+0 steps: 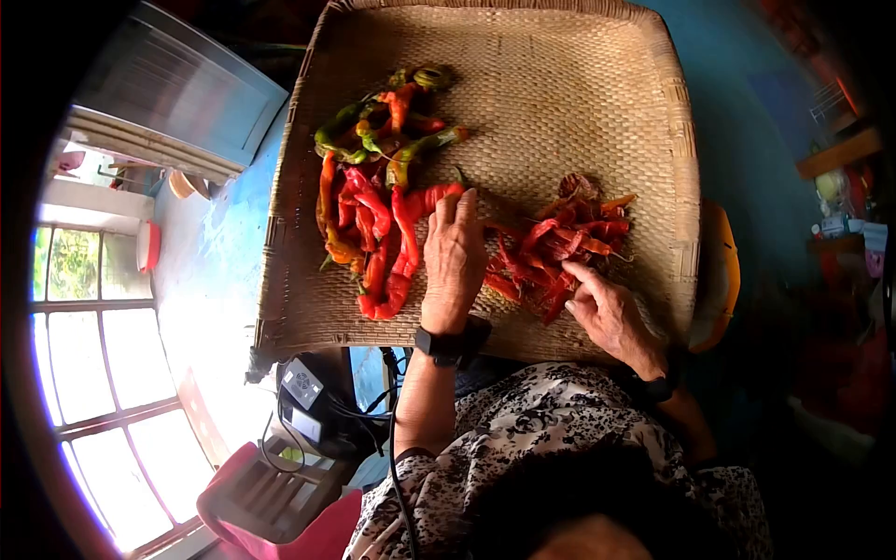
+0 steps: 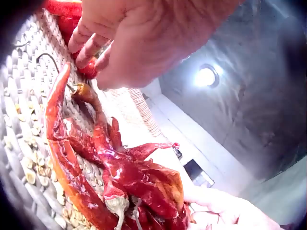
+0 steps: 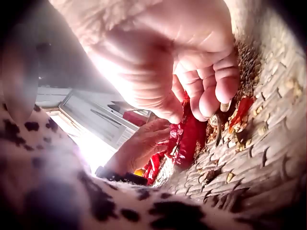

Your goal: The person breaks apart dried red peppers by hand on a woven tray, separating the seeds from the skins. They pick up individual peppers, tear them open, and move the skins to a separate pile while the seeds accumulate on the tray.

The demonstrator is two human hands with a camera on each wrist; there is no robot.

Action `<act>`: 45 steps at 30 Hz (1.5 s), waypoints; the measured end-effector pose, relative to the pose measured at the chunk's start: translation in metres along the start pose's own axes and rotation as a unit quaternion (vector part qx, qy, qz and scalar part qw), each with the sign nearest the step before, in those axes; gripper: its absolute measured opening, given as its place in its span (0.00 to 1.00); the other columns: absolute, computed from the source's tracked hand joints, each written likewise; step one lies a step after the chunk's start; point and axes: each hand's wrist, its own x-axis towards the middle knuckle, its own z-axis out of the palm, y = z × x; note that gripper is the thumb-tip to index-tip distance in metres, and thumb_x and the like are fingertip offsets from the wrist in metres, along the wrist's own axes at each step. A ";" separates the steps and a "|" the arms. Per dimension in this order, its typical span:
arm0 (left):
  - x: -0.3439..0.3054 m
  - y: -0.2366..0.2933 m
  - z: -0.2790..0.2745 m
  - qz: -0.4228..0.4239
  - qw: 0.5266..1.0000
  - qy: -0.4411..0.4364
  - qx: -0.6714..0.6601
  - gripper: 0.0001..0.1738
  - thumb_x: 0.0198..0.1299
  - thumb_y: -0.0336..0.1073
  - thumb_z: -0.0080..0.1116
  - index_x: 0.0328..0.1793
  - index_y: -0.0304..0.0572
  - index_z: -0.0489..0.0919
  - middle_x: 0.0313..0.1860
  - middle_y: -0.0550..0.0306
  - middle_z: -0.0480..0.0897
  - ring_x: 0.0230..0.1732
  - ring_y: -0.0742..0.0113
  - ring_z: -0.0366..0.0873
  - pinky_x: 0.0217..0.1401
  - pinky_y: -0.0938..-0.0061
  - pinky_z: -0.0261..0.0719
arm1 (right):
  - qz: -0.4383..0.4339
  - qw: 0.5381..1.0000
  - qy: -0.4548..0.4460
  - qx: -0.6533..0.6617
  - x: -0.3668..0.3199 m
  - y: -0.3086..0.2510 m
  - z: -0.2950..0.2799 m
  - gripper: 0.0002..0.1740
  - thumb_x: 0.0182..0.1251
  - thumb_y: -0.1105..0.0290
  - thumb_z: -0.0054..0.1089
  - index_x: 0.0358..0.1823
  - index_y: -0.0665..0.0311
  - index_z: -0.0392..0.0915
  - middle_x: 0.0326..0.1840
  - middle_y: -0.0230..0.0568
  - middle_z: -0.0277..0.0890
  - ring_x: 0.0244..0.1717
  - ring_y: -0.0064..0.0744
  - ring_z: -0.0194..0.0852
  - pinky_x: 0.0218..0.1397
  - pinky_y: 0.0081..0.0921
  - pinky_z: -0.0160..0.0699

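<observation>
A shallow woven tray (image 1: 560, 84) bears two piles of chili peppers. At its left lie plump red and green chili peppers (image 1: 378, 201); my left hand (image 1: 455, 257) reaches to the right side of this pile, fingers bent slightly over a red one. Shrivelled red chili peppers (image 1: 551, 243) form the smaller pile at right. There my right hand (image 1: 611, 313) has its thumb and fingertips on either side of a red chili pepper (image 3: 189, 141), with the index finger stretched forward. In the left wrist view, the dried peppers (image 2: 139, 182) lie below the left hand.
Loose pale seeds (image 2: 41, 167) are scattered on the weave around the dried peppers. Below the tray's front-left corner stand a dark device with cables (image 1: 303, 387) and a pink chair (image 1: 233, 499). A yellow-orange rim (image 1: 726, 280) shows beyond the tray's right edge.
</observation>
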 end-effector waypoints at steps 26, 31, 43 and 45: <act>0.022 -0.012 -0.026 -0.012 0.995 0.097 -0.009 0.08 0.57 0.33 0.59 0.42 0.42 0.79 0.33 0.48 0.78 0.34 0.52 0.79 0.33 0.64 0.80 | 0.161 0.890 0.399 -0.153 -0.029 0.043 -0.095 0.20 0.71 0.69 0.52 0.63 0.59 0.71 0.33 0.30 0.76 0.31 0.17 0.68 0.35 0.17 0.69; 0.030 -0.024 -0.029 -0.057 0.989 0.125 0.049 0.08 0.62 0.36 0.53 0.41 0.42 0.78 0.34 0.46 0.80 0.35 0.50 0.80 0.31 0.61 0.79 | 0.099 0.951 0.242 -0.163 -0.016 0.010 -0.053 0.16 0.67 0.71 0.55 0.56 0.62 0.75 0.41 0.45 0.82 0.36 0.32 0.81 0.39 0.27 0.78; 0.070 -0.070 -0.049 -0.268 0.931 -0.007 0.249 0.15 0.59 0.45 0.51 0.37 0.46 0.83 0.33 0.43 0.84 0.36 0.48 0.83 0.41 0.57 0.79 | -0.019 0.986 0.053 -0.158 0.014 -0.002 -0.017 0.16 0.61 0.76 0.60 0.51 0.67 0.74 0.43 0.52 0.79 0.36 0.46 0.81 0.36 0.33 0.81; 0.065 -0.068 -0.053 -0.265 0.944 0.032 0.194 0.15 0.58 0.46 0.52 0.39 0.46 0.84 0.33 0.44 0.84 0.36 0.48 0.83 0.41 0.57 0.79 | -0.015 0.987 0.051 -0.153 0.017 -0.001 -0.018 0.17 0.61 0.76 0.59 0.53 0.67 0.73 0.45 0.53 0.78 0.37 0.47 0.81 0.37 0.34 0.81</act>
